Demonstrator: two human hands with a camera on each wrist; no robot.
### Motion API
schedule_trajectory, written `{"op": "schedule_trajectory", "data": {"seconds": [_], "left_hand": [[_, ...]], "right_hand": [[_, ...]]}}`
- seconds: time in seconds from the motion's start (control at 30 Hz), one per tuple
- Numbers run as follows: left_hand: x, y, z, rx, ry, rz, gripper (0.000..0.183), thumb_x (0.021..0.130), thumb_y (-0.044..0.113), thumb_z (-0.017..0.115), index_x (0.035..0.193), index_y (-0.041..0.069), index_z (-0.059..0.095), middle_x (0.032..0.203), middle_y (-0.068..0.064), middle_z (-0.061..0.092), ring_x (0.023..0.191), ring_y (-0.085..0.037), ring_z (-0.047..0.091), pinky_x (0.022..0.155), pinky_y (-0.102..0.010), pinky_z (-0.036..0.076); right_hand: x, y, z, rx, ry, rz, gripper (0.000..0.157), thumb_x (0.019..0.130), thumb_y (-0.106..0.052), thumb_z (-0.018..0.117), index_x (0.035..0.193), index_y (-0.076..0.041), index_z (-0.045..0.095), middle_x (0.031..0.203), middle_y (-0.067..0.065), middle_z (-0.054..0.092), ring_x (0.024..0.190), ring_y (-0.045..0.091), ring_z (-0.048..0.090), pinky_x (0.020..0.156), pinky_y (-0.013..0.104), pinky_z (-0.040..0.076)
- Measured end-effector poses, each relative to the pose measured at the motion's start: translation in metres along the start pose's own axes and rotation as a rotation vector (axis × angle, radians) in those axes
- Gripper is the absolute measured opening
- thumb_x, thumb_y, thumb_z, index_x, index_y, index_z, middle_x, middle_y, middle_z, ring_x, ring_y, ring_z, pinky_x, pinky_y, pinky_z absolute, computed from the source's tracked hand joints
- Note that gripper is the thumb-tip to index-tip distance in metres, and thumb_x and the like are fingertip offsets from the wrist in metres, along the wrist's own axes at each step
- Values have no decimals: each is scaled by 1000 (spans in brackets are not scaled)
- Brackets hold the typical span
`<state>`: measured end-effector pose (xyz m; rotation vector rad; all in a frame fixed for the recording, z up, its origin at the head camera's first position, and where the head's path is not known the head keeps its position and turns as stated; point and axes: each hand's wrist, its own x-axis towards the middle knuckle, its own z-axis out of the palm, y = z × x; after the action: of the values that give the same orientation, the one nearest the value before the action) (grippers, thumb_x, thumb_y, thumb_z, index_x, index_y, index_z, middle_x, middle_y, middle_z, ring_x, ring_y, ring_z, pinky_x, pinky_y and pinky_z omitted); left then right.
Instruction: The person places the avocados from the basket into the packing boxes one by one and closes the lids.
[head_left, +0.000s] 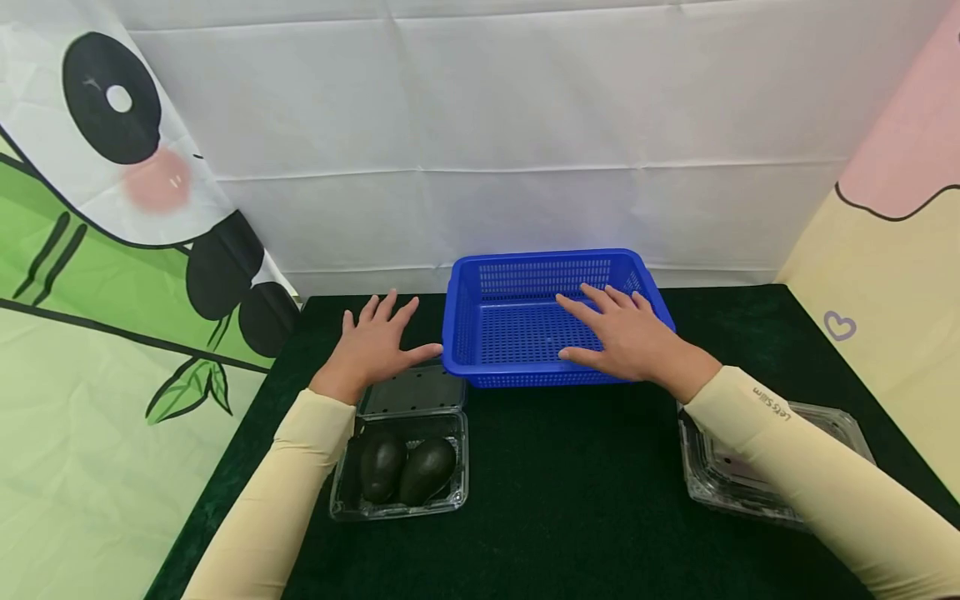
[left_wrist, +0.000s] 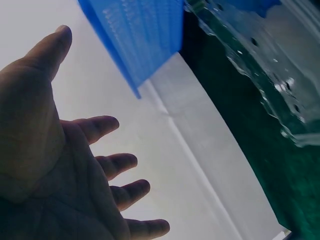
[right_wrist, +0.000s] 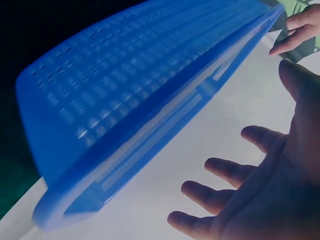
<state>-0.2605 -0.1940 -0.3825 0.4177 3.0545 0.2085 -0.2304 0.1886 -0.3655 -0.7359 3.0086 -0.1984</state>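
The blue basket (head_left: pixel 551 321) stands at the back middle of the dark table (head_left: pixel 570 500). The right hand (head_left: pixel 626 333) hovers over its right half, fingers spread and straight, holding nothing. The left hand (head_left: pixel 375 346) hangs just left of the basket, fingers splayed too, thumb close to the rim — touching or not, I cannot tell.

In front of the basket to the left sits an open clear box (head_left: pixel 401 467) with two avocados (head_left: pixel 408 468). In front to the right, under the right sleeve, lie more clear boxes (head_left: pixel 742 479).

Both hands look idle — no grasp begun. A next move would call for the left hand to drop back to the avocados.
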Motion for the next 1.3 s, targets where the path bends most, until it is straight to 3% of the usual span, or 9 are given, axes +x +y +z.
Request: {"op": "schedule_trajectory", "data": {"seconds": [0.43,0.83,1.3], "left_hand": [[-9,-38,9,-24,-21,-57,104,91,77,54,165,10,23,168,-26,12,152,-54,9,114,-76,4],[-18,-63,20,-20,-37,-70,99,94,71,56,162,4,29,164,-33,19,145,-60,21,112,-78,14],[-16,-75,42,-17,-85,-85,96,94,74,53,157,3,40,162,-34,23,145,-60,22,112,-78,14]], "right_hand": [[-8,-49,12,23,-1,-129,83,96,-71,52,165,-35,23,169,12,23,152,46,21,117,72,14],[-22,-75,16,9,-25,-257,85,95,-71,56,165,-36,23,169,11,25,151,44,27,117,70,19],[-37,-91,20,-22,-53,-335,85,94,-67,62,164,-33,29,168,11,26,150,44,27,116,70,20]]}}
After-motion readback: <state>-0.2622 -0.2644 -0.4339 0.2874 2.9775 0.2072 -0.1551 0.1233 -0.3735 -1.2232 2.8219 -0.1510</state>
